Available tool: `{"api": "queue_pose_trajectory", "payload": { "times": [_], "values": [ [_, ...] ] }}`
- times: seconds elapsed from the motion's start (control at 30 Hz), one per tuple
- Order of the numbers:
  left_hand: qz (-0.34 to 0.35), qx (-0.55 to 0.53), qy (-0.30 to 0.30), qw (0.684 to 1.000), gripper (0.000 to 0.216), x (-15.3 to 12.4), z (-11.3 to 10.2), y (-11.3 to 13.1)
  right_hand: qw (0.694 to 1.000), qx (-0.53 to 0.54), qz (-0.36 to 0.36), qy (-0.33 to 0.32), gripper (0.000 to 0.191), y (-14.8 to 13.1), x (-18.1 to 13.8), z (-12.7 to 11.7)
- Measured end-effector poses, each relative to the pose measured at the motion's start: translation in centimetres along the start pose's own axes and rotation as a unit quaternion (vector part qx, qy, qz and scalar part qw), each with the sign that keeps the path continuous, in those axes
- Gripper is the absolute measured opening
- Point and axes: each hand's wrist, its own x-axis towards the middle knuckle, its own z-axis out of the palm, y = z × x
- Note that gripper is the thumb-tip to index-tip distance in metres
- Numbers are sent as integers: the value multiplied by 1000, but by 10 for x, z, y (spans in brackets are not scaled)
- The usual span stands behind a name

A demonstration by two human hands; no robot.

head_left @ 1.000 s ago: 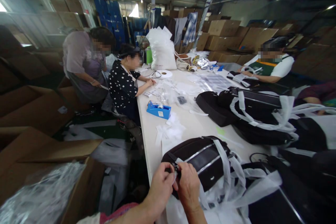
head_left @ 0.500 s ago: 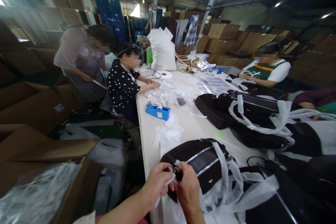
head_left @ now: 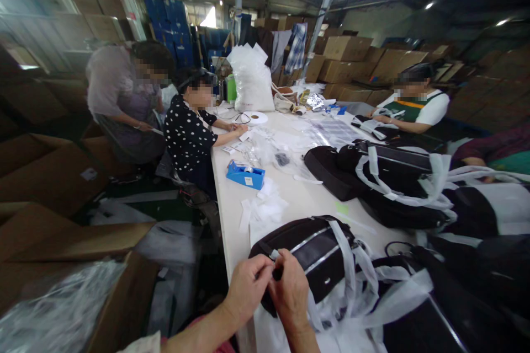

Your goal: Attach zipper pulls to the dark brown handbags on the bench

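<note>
A black bag with silvery strips lies at the near edge of the table, its handles wrapped in white material. At its left end my left hand is closed, thumb and forefinger pinched together. Close against it my right hand is closed too, fingers curled inward. The fingertips of both hands meet at the bag's end and hide whatever is between them. A small whitish bit shows just above the fingertips.
A blue tape dispenser and white paper scraps lie on the white table. More black bags are piled right. Open cardboard boxes stand left. Co-workers are around the table.
The white strip seen in my left hand earlier is now out of sight. My fingertips have drawn closer together. The whole view has shifted slightly.
</note>
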Motion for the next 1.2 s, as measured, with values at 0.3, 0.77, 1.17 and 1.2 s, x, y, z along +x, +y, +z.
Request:
{"api": "queue_pose_trajectory", "payload": {
  "times": [0.3,0.77,1.17,1.2],
  "values": [
    [196,249,-209,925,19,6,-43,-4,994,63,23,-81,33,0,3,1],
    [-44,-44,-153,986,56,21,-50,-9,955,201,1,-218,66,10,25,-29],
    [-111,-22,-187,976,44,17,-48,6,977,98,-151,-118,24,-5,29,-26],
    [-116,-12,-195,974,45,17,-49,6,978,93,-147,-117,24,-5,27,-24]
  ]
}}
